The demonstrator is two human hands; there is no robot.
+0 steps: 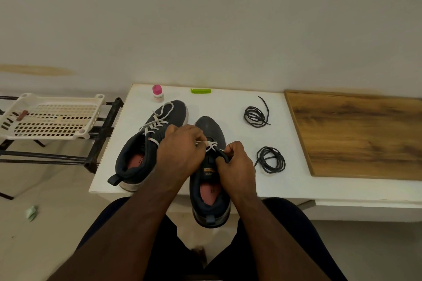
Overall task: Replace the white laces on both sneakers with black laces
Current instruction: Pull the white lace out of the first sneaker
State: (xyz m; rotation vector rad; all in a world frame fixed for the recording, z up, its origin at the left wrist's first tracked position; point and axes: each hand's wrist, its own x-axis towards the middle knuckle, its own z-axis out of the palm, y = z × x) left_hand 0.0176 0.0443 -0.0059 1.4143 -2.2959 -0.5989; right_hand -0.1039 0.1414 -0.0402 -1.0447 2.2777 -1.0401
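Off to the far left, beside the white tabletop [228, 102], one perforated cream tray [51, 116] sits on a dark metal rack [100, 141]; one crumpled green scrap [31, 212] lies on the floor below; on the tabletop's far edge stand one small bottle with a pink cap [157, 93] and, to its right, one green comb [200, 91]; two dark sneakers rest on the tabletop, toes pointing away; the left sneaker [148, 143] is angled, with its white lace [157, 118] loosened through the eyelets; the right sneaker [210, 180] overhangs the near edge, its heel toward the person; the left hand [182, 153] pinches the right sneaker's white lace [211, 143] with curled fingers; the right hand [236, 166] grips that sneaker's tongue and collar, fingers curled round it; further right lie two coiled black laces, well apart from the sneakers: the far black lace [255, 116] and the near black lace [271, 159]; at the far right one wooden board [365, 134] lies flat on the tabletop.
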